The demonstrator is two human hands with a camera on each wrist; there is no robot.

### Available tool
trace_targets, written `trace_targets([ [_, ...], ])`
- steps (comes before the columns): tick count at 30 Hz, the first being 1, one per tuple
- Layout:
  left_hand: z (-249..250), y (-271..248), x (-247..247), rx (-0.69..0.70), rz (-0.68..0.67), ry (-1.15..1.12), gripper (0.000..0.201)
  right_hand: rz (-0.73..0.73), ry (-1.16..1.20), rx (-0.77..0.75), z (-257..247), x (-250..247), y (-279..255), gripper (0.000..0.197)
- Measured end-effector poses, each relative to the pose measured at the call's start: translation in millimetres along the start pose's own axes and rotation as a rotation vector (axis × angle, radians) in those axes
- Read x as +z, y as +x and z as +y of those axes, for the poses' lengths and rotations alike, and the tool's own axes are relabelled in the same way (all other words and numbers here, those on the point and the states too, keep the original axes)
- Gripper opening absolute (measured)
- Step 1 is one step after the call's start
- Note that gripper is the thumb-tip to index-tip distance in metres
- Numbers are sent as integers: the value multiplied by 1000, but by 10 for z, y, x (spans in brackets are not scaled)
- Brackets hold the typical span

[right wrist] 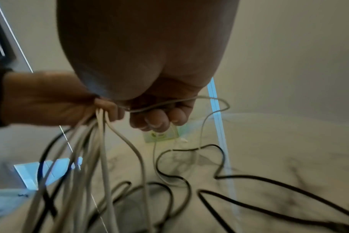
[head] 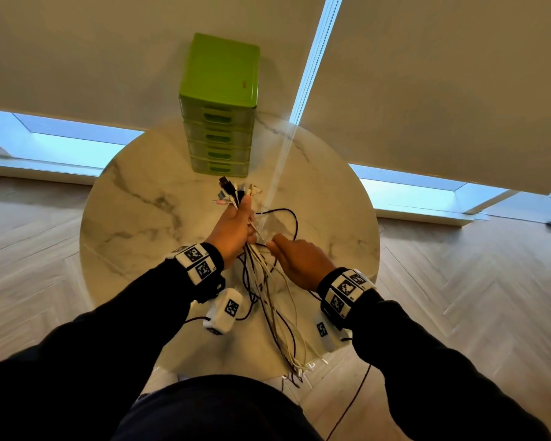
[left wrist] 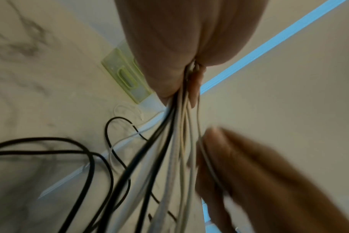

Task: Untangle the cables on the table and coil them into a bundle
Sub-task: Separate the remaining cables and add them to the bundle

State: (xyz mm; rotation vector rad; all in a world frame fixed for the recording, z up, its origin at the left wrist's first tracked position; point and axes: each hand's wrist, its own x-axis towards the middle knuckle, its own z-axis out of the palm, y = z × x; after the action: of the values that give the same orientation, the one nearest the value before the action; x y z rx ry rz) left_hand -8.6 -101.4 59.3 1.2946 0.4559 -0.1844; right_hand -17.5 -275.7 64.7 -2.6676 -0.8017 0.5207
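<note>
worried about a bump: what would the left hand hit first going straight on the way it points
Likely the drawers, with the plugs of the cables in the left hand touching first; depth unclear.
</note>
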Motion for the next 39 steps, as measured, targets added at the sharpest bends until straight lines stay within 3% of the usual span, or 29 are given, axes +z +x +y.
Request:
trace_targets([
  [3, 105, 110, -125, 42, 79, -52, 38, -160, 81, 28, 269, 172, -152, 34],
  [9, 359, 111, -314, 168, 164, -155, 40, -214, 238, 187, 617, 261, -270, 36],
  [14, 426, 11, -282, 184, 55, -251, 40, -237, 214, 260, 644, 68, 30, 42],
  [18, 304, -16, -210, 152, 8, 50, 38, -4, 307, 209, 301, -226, 364, 44],
  [22, 196, -40, -169, 77, 64, 84, 43, 157, 642, 175, -208, -325, 516, 43],
  [29, 236, -27, -143, -34, 99, -132, 43, 60, 438, -100, -516, -251, 505, 38],
  [36, 367, -36, -182, 9, 109, -473, 37, 51, 372, -171, -289, -91, 335, 36],
  [39, 498, -26, -321, 55, 111, -616, 36, -39, 347, -108, -62, 6, 196, 39],
])
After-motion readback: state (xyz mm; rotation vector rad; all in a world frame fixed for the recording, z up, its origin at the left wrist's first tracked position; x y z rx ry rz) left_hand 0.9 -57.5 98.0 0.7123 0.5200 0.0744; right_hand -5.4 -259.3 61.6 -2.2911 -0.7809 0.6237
